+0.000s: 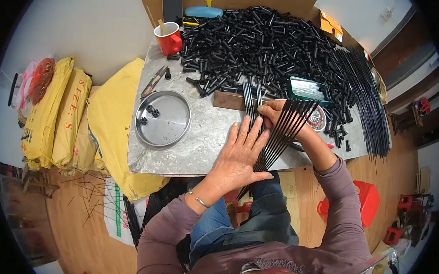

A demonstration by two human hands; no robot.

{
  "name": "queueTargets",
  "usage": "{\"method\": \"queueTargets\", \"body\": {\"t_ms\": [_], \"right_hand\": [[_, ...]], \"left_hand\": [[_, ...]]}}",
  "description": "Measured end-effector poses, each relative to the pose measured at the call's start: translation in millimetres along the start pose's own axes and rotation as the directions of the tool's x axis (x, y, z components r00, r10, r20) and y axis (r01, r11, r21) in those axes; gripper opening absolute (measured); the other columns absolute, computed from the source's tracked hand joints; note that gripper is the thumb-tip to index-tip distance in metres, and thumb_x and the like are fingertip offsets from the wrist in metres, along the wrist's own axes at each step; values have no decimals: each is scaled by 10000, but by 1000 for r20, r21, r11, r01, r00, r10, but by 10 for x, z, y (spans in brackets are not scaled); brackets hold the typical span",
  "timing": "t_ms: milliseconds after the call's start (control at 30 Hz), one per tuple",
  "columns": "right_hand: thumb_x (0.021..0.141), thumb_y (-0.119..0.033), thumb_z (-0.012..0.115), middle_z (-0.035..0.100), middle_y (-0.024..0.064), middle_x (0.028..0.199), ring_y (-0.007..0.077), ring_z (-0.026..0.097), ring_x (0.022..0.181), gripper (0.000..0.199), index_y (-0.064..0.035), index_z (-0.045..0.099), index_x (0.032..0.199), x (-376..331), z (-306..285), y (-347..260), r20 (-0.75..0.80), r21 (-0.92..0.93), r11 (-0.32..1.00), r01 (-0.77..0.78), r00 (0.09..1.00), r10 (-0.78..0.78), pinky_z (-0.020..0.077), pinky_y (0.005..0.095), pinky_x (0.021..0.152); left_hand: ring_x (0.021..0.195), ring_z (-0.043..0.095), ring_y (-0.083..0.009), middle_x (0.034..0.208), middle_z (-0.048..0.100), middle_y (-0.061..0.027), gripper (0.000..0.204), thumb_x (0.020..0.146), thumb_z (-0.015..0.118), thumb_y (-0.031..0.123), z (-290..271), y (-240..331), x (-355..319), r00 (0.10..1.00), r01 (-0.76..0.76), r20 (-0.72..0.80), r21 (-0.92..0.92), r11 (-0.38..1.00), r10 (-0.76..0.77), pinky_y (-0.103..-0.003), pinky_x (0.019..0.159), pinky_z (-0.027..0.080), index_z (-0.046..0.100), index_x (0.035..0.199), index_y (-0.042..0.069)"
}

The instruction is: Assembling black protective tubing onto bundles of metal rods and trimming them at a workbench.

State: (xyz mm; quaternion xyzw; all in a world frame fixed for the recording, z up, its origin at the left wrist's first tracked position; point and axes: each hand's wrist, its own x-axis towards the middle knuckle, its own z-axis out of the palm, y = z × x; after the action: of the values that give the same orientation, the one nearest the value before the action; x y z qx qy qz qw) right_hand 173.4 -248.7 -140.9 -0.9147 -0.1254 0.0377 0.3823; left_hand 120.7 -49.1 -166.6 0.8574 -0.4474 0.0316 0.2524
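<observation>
My left hand [237, 155] lies flat with fingers stretched out and thumb spread, its fingertips by the lower ends of some thin silvery rods [249, 96]. Thumb and fingers of my right hand [273, 111] are pinched together at the rods' right side; the fingertips are partly hidden. A fan of thin black rods [285, 135] slants from beside my left thumb up across my right hand. What supports the fan is hard to see. Under the silvery rods is a flat brown block [229, 100]. Beyond it spreads a large heap of short black bolt-like pieces [253, 45].
A round metal tray [173, 130] holds several black pieces at left, near scissors-like snips [154, 81] and a red mug [170, 41]. A green-rimmed box [309, 89] contains thin white sticks. Long black rods [370, 104] lie along the right edge. Yellow sacks [115, 118] stand left.
</observation>
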Motion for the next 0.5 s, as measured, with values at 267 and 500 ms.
{"method": "queueTargets", "body": {"t_ms": [267,500], "right_hand": [[877,-244,610,615,103,618,154,591,563,278,26,675,858,-66,-389,75,-404,-211,957,-199,909,100,457,312,544],[840,-256,638,649,111,676,198,637,637,242,-28,712,872,-259,-1093,564,-528,-307,857,-414,823,209,473,347,602]], "left_hand": [[1419,176,-414,1506,251,-240,984,700,708,602,-28,-1,4,998,-46,-33,-29,999,45,-486,1153,200,401,1367,-52],[1366,297,-443,1449,332,-277,1033,585,832,499,-35,23,-3,990,-118,-84,-47,992,114,-516,1100,290,406,1344,-56]]}}
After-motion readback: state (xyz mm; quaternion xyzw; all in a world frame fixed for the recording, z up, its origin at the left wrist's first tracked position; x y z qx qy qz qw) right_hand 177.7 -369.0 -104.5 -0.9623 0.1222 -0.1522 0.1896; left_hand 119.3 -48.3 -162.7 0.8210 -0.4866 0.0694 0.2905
